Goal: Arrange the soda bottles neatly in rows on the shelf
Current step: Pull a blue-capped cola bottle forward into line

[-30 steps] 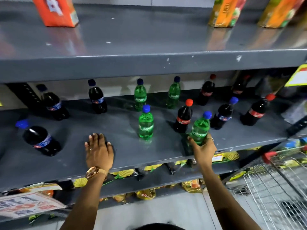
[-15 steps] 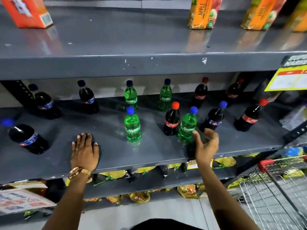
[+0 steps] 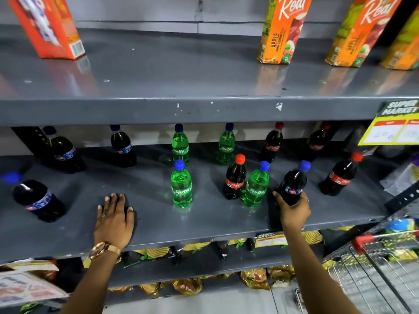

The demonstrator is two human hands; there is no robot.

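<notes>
While the right hand (image 3: 293,211) wraps the lower body of a dark blue-capped bottle (image 3: 294,185) at about 4 o'clock on the middle shelf (image 3: 204,225), thumb on the bottle's left side and fingers curled round its right, the left hand (image 3: 114,219) rests flat on the shelf at 8 o'clock, fingers extended and slightly spread, holding nothing.

Layout of the remaining bottles:
- Back row, 10 to 2 o'clock: two dark blue-capped, two green, two red-capped cola bottles, spaced apart.
- Front zone: a green bottle (image 3: 182,184) at centre; a red-capped cola bottle (image 3: 235,177) and a second green bottle (image 3: 256,185) standing very close together, possibly touching; another cola bottle (image 3: 340,175) at 3 o'clock; a dark blue-capped bottle (image 3: 37,197) at 9 o'clock.

Judged status: sorting is partly done; the front bottles are mixed and not yet aligned.

Hazards:
1. The held bottle stands just beside the second green bottle. A sideways sweep toward 9 o'clock would likely strike it, and it could topple into the cola bottle next to it.
2. The grip sits low on a tall, narrow body; a fast lift may let the top tip.
3. The upper shelf edge (image 3: 204,111) overhangs the back row; raising the bottle high while reaching toward 12 o'clock risks hitting it with the cap.
4. Setting down near the front lip risks a fall toward the cart (image 3: 385,275) below.
</notes>
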